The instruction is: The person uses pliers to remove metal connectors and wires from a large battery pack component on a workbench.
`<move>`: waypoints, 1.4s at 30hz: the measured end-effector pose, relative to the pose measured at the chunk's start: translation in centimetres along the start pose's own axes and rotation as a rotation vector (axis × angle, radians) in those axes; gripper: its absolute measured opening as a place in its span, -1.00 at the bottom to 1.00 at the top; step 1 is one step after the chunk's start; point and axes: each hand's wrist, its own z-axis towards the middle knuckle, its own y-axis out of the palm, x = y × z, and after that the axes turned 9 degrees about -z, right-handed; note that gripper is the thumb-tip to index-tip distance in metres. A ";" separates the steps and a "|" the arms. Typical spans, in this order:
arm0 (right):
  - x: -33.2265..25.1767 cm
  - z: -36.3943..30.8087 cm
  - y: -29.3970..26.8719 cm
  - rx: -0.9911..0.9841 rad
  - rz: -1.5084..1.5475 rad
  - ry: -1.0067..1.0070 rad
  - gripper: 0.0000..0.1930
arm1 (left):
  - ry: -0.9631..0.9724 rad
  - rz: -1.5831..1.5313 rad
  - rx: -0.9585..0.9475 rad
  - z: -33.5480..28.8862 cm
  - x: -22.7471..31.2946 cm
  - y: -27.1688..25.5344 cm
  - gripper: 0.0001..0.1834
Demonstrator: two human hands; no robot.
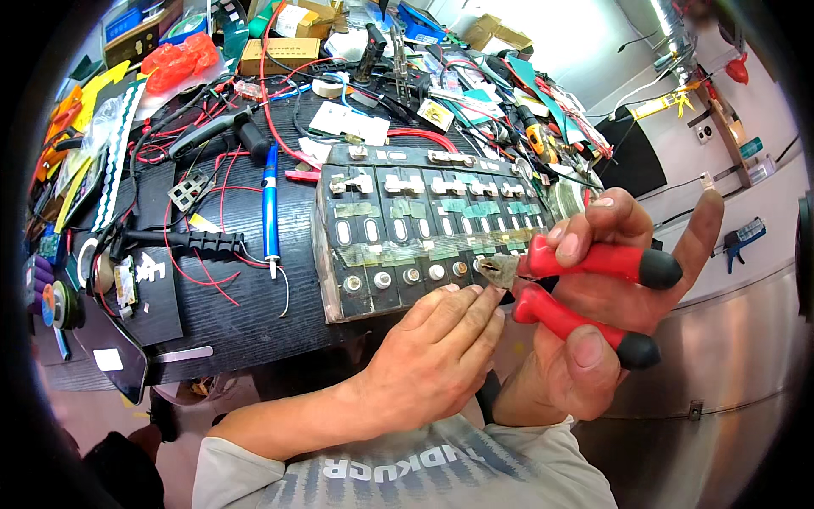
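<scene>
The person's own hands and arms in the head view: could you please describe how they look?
The left hand and right hand are bare, with no gloves, and no watch shows at either wrist. The forearms are uncovered too, below short, light grey sleeves.

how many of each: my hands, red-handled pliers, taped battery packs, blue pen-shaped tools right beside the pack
Hands: 2 (left hand, right hand)
Red-handled pliers: 1
Taped battery pack: 1
Blue pen-shaped tool: 1
Total: 5
</scene>
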 end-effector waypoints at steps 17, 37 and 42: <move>0.3 -1.6 2.9 0.069 -0.212 -0.099 0.25 | 0.022 -0.062 0.059 -0.4 -0.5 -0.1 -0.48; 1.3 1.6 -0.9 0.440 -0.033 0.107 -0.54 | 0.044 0.015 0.072 -0.5 -0.7 0.5 -0.33; -0.1 1.3 1.2 0.254 -0.081 0.141 -0.10 | 0.041 0.016 0.085 -0.5 -0.7 0.5 -0.29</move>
